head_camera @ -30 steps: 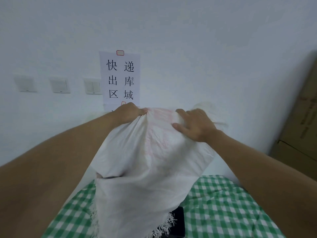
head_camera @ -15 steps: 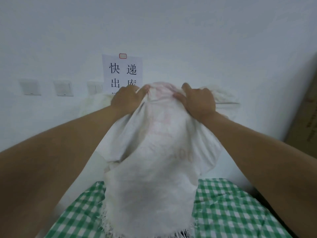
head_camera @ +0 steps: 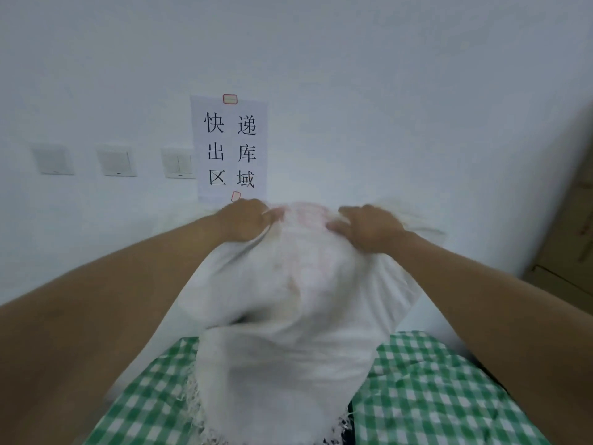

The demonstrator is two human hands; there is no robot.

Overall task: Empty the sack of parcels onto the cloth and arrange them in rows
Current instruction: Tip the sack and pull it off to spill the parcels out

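White woven sack hangs upside down over the cloth, long axis vertical, frayed mouth pointing down, with your left hand and right hand apart, each bunching its closed end. Careful: if you shake hard, parcels could bounce off the cloth, or a fistful slips.

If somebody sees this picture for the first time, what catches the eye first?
The white sack fills the centre, held upside down by the left hand and right hand over the green checked cloth. Behind it, a paper sign hangs on the wall.
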